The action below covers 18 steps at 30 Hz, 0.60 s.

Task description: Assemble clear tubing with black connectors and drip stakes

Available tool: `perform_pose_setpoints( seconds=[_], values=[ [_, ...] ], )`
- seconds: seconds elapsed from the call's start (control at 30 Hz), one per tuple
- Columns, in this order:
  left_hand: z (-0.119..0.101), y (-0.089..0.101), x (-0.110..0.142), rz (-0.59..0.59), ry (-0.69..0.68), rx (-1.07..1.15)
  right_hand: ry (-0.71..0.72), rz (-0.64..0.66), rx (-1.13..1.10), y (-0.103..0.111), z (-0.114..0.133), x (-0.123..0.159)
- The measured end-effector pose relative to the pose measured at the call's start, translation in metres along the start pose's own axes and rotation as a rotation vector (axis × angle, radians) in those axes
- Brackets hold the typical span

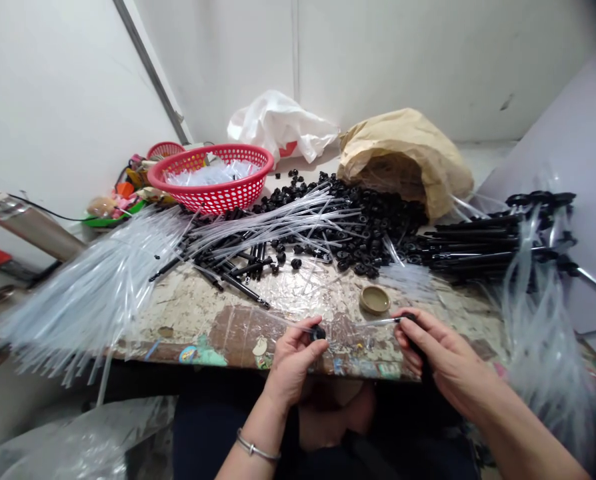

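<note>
While the left hand [289,360] pinches a round black part [319,333], the right hand [441,345] holds a dark piece [407,317].
In the head view, the left thumb and fingertips close on the part above the front edge of the table [178,307], a clear tube [278,319] reaching to its upper left; the right fingers curl around the piece, its thin pale tip [381,323] pointing left. Just beyond them sits a small dish [375,311]. Farther back, loose black fittings [388,223] lie heaped near a red basket [213,197] and a brown bag [418,137].
</note>
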<state>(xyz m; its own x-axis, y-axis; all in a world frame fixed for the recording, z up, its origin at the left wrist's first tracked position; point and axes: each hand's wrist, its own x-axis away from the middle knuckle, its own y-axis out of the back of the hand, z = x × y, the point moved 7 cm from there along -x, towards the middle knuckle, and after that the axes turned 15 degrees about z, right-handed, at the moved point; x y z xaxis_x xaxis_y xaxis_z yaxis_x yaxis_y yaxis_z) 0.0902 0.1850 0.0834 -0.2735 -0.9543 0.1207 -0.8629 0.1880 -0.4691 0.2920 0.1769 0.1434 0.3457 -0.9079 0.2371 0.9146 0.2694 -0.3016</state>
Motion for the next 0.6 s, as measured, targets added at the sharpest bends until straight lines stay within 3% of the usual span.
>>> perform_pose_setpoints(
  seconds=[0.37, 0.47, 0.6],
  values=[
    [-0.009, -0.008, 0.002, 0.008, 0.02, -0.156, -0.039, 0.011, 0.073, -0.004, -0.01, -0.001],
    [-0.009, -0.009, 0.002, 0.009, 0.028, -0.168, -0.011, -0.088, 0.203, 0.012, 0.001, -0.001],
    [-0.004, -0.006, -0.001, 0.022, 0.074, -0.09, 0.062, -0.281, 0.554, 0.04, 0.026, -0.003]
  ],
)
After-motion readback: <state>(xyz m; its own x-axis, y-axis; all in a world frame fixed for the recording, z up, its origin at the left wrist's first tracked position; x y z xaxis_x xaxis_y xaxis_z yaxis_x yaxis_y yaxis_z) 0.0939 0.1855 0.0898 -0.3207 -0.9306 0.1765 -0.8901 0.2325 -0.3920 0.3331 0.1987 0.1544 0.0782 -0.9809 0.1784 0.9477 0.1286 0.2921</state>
